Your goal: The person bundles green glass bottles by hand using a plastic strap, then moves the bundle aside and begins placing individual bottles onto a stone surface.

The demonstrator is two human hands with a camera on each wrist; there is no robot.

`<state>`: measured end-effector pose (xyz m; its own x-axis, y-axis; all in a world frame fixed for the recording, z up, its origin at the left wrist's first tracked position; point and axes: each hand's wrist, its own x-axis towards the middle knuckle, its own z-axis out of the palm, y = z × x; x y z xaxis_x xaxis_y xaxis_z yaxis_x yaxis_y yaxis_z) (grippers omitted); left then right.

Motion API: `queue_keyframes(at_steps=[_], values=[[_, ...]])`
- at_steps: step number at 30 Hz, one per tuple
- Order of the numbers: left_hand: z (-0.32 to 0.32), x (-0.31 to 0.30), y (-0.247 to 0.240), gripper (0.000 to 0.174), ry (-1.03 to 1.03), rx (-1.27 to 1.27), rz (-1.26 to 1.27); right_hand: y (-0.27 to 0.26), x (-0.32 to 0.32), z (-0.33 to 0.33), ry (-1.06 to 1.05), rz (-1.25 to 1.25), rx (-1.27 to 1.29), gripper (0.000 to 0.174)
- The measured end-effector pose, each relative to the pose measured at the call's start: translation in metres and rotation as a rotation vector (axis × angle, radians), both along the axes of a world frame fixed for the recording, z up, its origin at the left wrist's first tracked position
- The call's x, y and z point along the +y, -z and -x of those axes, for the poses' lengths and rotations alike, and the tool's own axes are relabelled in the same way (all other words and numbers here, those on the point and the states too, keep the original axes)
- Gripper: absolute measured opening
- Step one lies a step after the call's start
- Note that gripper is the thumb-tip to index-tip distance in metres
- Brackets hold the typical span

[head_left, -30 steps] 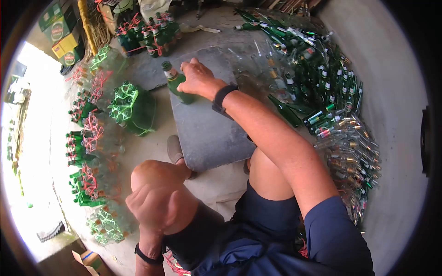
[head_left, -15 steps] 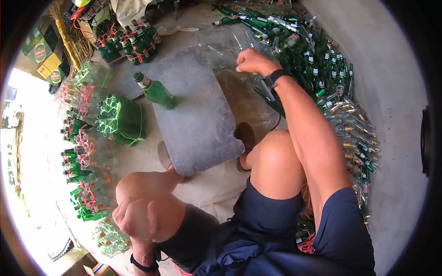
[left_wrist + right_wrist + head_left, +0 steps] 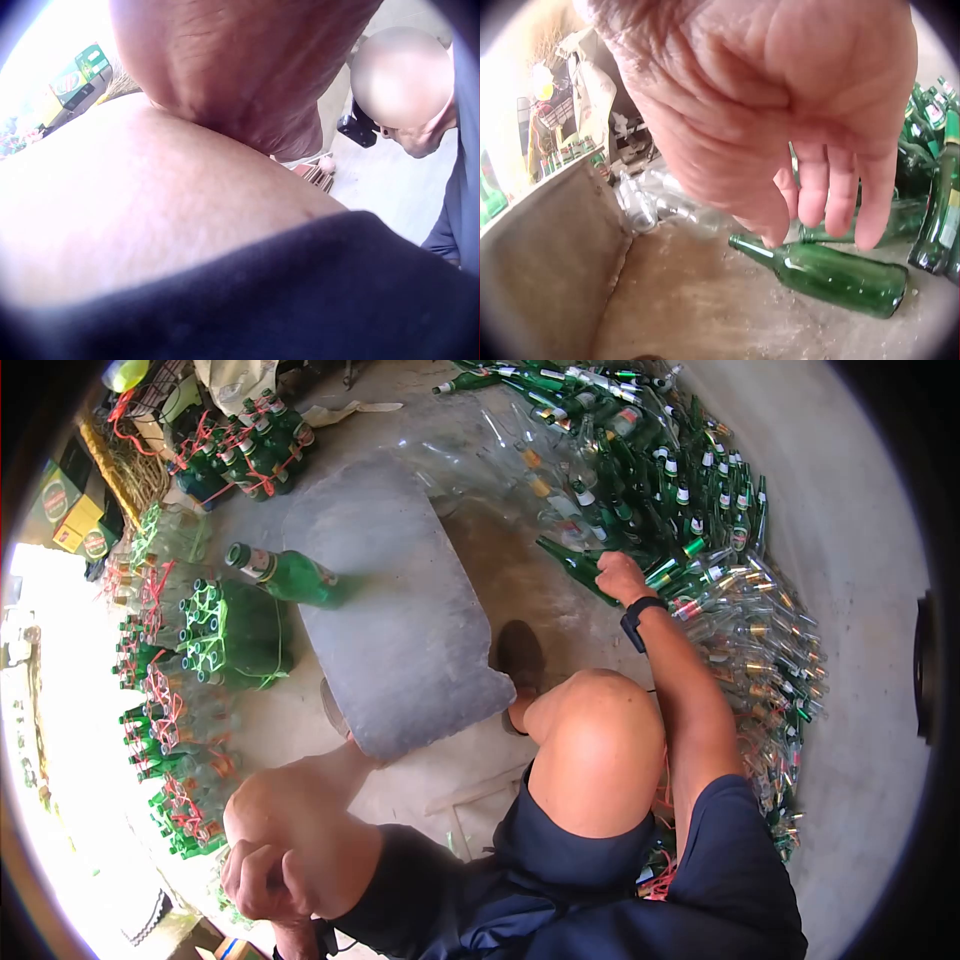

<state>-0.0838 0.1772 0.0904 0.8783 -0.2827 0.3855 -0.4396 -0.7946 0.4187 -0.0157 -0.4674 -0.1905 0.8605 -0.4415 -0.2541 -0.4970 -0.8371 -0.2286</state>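
My right hand [image 3: 622, 577] is over the edge of a heap of loose bottles [image 3: 690, 510] on the right. In the right wrist view its fingers [image 3: 841, 191] hang down, loosely bent, with nothing held. Just below the fingertips a green glass bottle [image 3: 840, 277] lies on its side on the floor, and another bottle lies partly hidden behind the fingers. My left hand [image 3: 265, 882] rests loosely curled on the left knee, holding nothing. A green bottle with a neck label [image 3: 295, 577] stands on the grey slab [image 3: 400, 650] before me.
Bundles of bottles tied with green cord [image 3: 240, 630] and red cord [image 3: 165, 710] line the left side. More tied green bottles [image 3: 250, 455] stand behind the slab. Clear glass bottles [image 3: 765, 625] pile up along the right wall [image 3: 860, 610].
My right hand has let go of the green bottle, left it standing on the slab, and moved right to the heap. The left hand stays at the knee. The head view has shifted rightward.
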Motion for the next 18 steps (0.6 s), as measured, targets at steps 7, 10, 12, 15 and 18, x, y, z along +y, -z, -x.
queue_keyframes(at_steps=[7, 10, 12, 15, 18], values=[[-0.002, -0.001, -0.012, 0.025, 0.026, 0.076, 0.01, 0.047, 0.025, 0.009, 0.043, 0.107, -0.019, 0.035], [0.001, -0.011, -0.035, 0.015, -0.13, 0.361, 0.032, 0.056, 0.017, 0.004, 0.032, 0.18, 0.002, 0.04], [-0.011, -0.011, -0.023, 0.015, -0.119, 0.368, 0.032, 0.058, 0.011, -0.003, -0.023, 0.246, -0.027, 0.045], [-0.02, -0.012, -0.012, 0.016, -0.106, 0.374, 0.029, 0.055, 0.005, -0.012, -0.071, 0.266, -0.005, 0.041], [-0.028, -0.013, -0.003, 0.016, -0.097, 0.376, 0.025, 0.064, -0.004, -0.018, -0.136, 0.32, 0.008, 0.035]])
